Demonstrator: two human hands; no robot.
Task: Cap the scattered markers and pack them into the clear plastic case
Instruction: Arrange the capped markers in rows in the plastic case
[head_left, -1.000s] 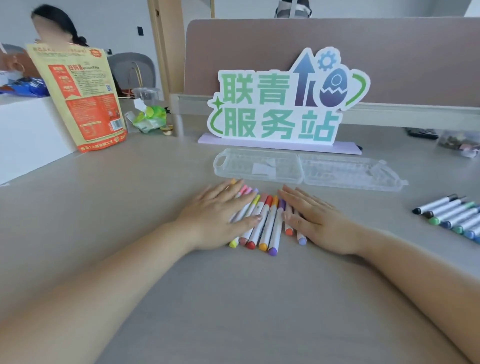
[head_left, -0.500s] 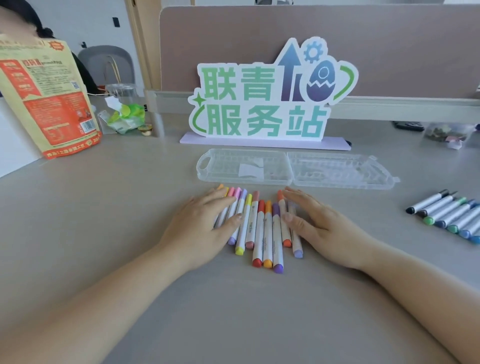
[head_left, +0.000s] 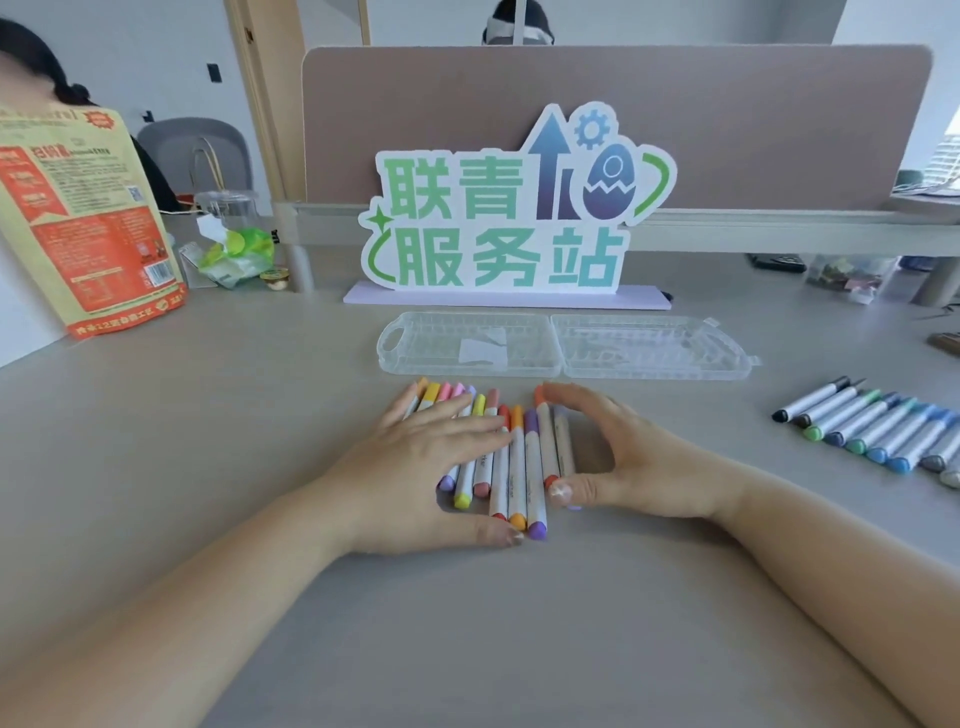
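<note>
Now left hand (head_left: 415, 467) flat, right hand (head_left: 623, 467) cupped, both unclenched, flanking markers (head_left: 524, 467)

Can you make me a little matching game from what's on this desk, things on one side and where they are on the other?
Things:
1. clear plastic case
2. warm-coloured markers
3. cool-coloured markers
4. orange bag

Places:
A. far left, standing upright
B. between the left hand and right hand
C. lying open before the sign
D. in a row at the right edge

Pairs: 1-C, 2-B, 3-D, 4-A
</note>
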